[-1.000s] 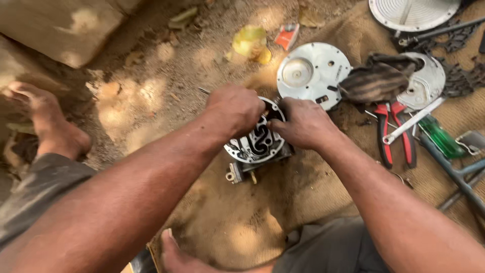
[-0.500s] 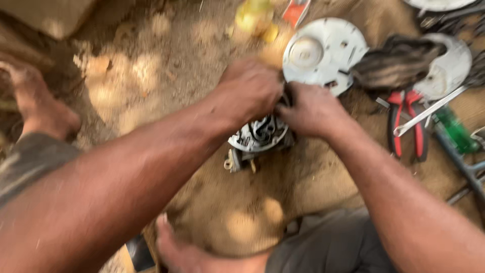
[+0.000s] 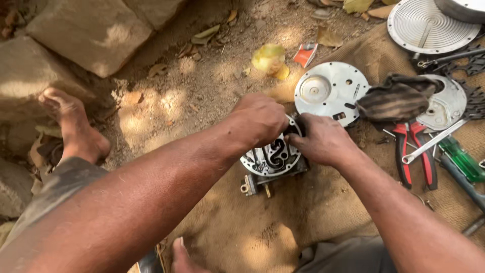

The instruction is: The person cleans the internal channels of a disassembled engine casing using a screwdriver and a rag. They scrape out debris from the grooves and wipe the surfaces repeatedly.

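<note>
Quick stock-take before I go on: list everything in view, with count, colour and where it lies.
Round metal part: one, silver with dark slots, centre of the burlap, under both hands.
Burlap sheet: one, tan, covers the ground at lower right.
Flat round plate: one, silver, just above the hands.
Striped rag: one, dark, draped right of that plate.
Second round plate: one, silver, partly under the rag.
Ribbed disc: one, white, top right.
Pliers: one, red handles, right.
Wrench: one, silver, across the pliers.
Screwdriver: one, green handle, far right.
Stone blocks: grey, top left.
Dry leaf: one, yellow, on the dirt.
Foot: one, bare, left.
Left hand: on the part's upper edge.
Right hand: on the part's right edge.
</note>
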